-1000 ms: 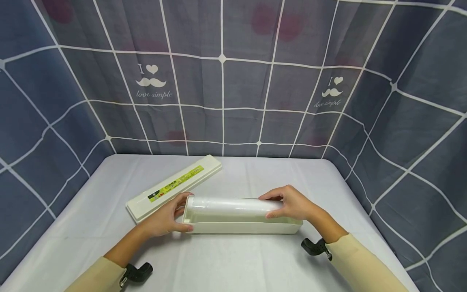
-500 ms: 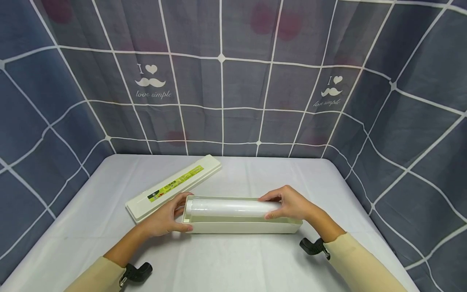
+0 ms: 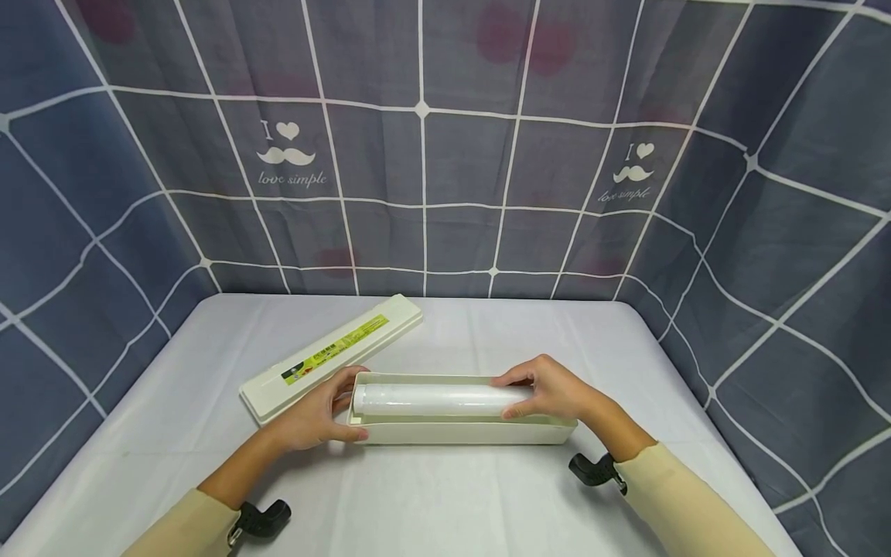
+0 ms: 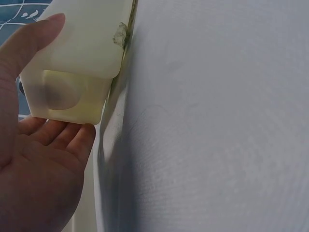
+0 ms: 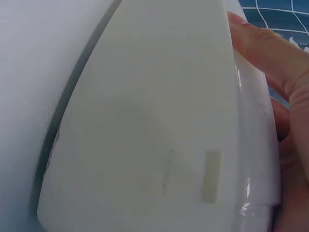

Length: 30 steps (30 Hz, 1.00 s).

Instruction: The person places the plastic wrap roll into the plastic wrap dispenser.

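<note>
A long cream plastic box [image 3: 459, 435] without its lid sits at the middle of the table, its long side toward me. Inside it lies a shiny white roll of plastic film [image 3: 438, 399], low between the walls. My left hand [image 3: 316, 414] grips the box's left end, thumb on the front wall and fingers behind; the left wrist view shows the thumb and fingers around that end wall [image 4: 72, 96]. With thumb and fingers, my right hand [image 3: 550, 391] holds the roll near its right end. In the right wrist view the box's front wall [image 5: 140, 116] hides part of the roll.
Behind the left hand, the cream lid [image 3: 390, 313] with a green-yellow label lies slanted on the white tablecloth [image 3: 473, 503]. A dark checked curtain [image 3: 459, 162] hangs around the back and sides. Black camera mounts are strapped at both wrists.
The roll has sunk lower into the box, and the back wall's rim now shows above it. My right hand has shifted slightly left; the left hand, box and lid stay put.
</note>
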Tool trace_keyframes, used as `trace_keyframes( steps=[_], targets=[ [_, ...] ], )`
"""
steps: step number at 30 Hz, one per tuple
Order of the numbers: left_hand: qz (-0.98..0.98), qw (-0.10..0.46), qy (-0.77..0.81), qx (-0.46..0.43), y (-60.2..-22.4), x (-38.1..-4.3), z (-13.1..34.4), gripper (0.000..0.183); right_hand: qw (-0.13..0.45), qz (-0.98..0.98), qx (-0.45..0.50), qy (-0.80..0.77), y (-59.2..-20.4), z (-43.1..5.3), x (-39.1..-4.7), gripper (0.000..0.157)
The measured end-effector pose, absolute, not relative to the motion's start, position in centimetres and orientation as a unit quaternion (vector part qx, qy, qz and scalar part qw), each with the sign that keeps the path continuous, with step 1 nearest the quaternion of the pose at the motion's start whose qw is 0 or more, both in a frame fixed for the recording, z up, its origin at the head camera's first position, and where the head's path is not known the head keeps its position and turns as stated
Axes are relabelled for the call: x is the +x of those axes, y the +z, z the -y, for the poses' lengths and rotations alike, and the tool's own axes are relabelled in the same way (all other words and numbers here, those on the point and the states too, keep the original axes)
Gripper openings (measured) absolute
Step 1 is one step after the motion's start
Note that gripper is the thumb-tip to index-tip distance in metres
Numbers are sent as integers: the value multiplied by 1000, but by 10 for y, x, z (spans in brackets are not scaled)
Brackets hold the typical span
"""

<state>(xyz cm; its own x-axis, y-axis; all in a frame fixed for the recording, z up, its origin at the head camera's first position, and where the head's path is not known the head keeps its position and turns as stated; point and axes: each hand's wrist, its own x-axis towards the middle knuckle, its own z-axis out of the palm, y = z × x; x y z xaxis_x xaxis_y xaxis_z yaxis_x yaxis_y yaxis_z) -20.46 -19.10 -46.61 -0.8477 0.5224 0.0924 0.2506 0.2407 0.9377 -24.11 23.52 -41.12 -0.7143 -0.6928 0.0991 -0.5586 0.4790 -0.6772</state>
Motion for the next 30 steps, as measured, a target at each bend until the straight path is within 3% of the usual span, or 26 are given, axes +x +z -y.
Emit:
trace_keyframes(
  steps=[14,30],
  targets=[
    [-775,126,565,255,-467,-206,191,95,106,-865,-359,-334,-411,-232,-240,50],
    [-784,122,554,251,-468,-206,191,96,72,-863,-365,-343,-412,-229,-239,42]
  ],
)
